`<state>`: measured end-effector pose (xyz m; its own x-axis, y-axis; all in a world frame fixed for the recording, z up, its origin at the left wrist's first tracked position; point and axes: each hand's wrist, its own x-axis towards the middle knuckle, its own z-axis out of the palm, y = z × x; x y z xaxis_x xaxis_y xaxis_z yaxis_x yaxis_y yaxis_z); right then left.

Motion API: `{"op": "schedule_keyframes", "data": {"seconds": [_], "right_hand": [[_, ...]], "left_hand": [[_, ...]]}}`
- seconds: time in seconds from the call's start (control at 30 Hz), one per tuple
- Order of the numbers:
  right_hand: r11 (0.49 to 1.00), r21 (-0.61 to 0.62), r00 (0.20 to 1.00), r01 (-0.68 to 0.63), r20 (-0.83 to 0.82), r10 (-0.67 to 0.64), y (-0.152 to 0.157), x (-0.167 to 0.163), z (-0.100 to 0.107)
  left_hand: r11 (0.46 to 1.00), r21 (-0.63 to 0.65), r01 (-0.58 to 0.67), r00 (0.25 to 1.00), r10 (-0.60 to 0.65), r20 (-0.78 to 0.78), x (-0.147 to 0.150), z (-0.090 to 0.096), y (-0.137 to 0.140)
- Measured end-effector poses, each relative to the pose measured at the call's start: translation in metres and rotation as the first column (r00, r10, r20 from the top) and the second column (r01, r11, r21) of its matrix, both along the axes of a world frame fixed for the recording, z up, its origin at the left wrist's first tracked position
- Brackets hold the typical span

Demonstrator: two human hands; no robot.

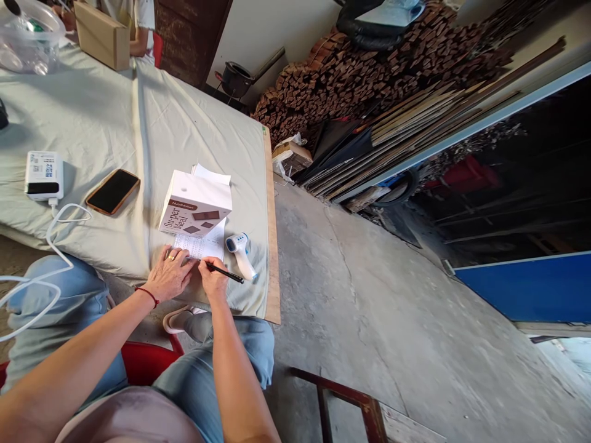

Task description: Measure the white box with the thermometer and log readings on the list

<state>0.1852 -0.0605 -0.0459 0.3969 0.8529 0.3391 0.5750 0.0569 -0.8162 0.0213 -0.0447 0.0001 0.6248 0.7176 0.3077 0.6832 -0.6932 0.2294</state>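
My right hand [214, 278] grips a black pen [227, 272] near the front edge of the table, its tip side hidden by my fingers. Under it lies a sheet of paper [205, 246] covered with small writing. My left hand [170, 272] rests on the lower left part of the sheet, fingers stretched out, with a ring and a red wrist cord. A white and brown box marked "Super Meal" [196, 203] stands on the paper's far part. Right of the sheet lies a white and blue handheld thermometer [242, 255].
To the left are a phone [113, 192] and a white power bank [44, 175] with a white cable [58, 246]. A cardboard box [101, 37] and a clear plastic tub [30, 37] stand at the far end, near another person. A wooden frame [344, 400] stands at lower right.
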Motion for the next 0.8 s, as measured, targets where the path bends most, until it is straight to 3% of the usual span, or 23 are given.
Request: {"op": "schedule_keyframes", "data": {"seconds": [0.63, 0.8], "right_hand": [[0.999, 0.003, 0.997, 0.049, 0.058, -0.049, 0.001, -0.0001, -0.0041], [0.998, -0.014, 0.998, 0.059, 0.005, -0.059, -0.0008, 0.0003, -0.0039]], "left_hand": [[1.0, 0.01, -0.007, 1.0, 0.007, -0.003, -0.0006, 0.0013, -0.0009], [1.0, 0.002, -0.003, 1.0, 0.003, -0.004, -0.0006, 0.0001, -0.0003]]}}
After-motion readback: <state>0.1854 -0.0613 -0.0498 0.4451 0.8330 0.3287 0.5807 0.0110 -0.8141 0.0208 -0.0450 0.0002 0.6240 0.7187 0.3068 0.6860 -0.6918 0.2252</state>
